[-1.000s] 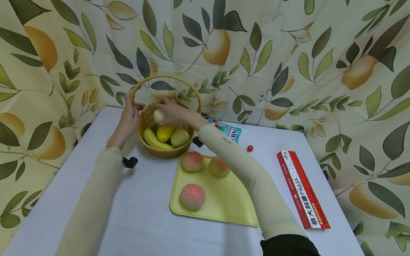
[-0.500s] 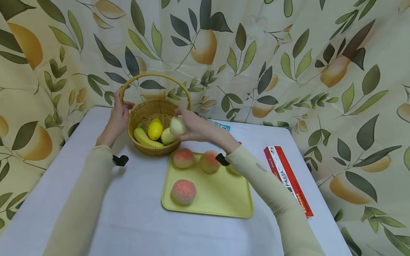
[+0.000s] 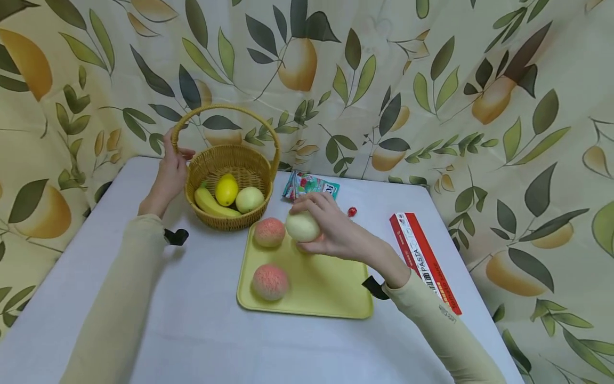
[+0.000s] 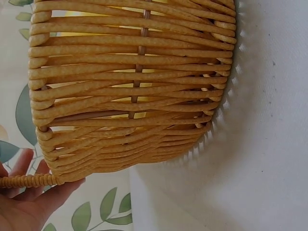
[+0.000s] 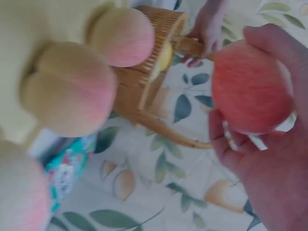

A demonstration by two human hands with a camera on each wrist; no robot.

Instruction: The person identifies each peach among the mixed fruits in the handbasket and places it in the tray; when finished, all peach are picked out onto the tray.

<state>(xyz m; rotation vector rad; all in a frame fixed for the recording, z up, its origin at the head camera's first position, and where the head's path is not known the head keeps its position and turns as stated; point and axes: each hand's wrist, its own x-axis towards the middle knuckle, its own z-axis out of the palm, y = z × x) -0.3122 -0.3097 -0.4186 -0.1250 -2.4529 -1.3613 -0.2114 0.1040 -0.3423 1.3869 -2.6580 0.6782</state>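
Observation:
My right hand (image 3: 333,226) holds a peach (image 3: 302,226) over the back of the yellow tray (image 3: 307,309). Its pale side faces the head camera, while the right wrist view shows a red side. On the tray sit a peach (image 3: 269,232) at the back left and another peach (image 3: 271,282) in front. The right hand and its fruit partly hide more fruit behind them. My left hand (image 3: 169,173) grips the wicker basket (image 3: 230,223) by the left base of its handle. Inside lie a banana (image 3: 211,204), a lemon (image 3: 226,190) and a pale round fruit (image 3: 249,199).
Behind the tray lies a teal snack packet (image 3: 309,185), with a small red item (image 3: 352,212) to its right. A red pasta box (image 3: 424,261) rests along the table's right side. Patterned cloth (image 3: 360,106) hangs right behind the table.
My right hand has carried the peach out of the basket, rightward and toward me over the tray. The left hand has stayed at the basket handle. The head view has shifted slightly.

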